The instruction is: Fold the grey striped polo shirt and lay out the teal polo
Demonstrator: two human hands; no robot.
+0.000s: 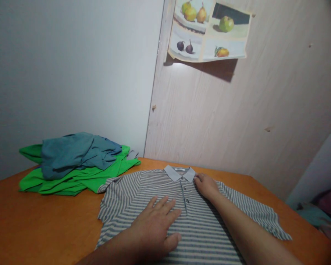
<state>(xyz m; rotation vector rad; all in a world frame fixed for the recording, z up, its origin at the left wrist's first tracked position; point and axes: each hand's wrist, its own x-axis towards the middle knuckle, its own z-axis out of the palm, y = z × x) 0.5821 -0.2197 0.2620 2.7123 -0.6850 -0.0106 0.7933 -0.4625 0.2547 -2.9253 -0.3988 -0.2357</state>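
A grey-and-white striped polo shirt [209,228] lies front side up, spread across the table, its plain grey collar [173,173] pointing away from me. My left hand [157,224] is open over the chest of the shirt, left of the buttoned placket, with fingers spread and palm down. At the right tip of the collar, my right hand [206,186] has its fingers drawn together on the shirt's cloth near the shoulder. The shirt's right-side sleeve stretches out flat; its left-side sleeve is bunched and touches the pile of clothes.
A heap of clothes, with a teal garment [71,151] on top of a bright green one [99,176], lies at the back left of the orange table [44,224]. Behind stands a wall panel [209,121] with fruit paintings [228,40]. Blurred cloth [329,202] shows at far right.
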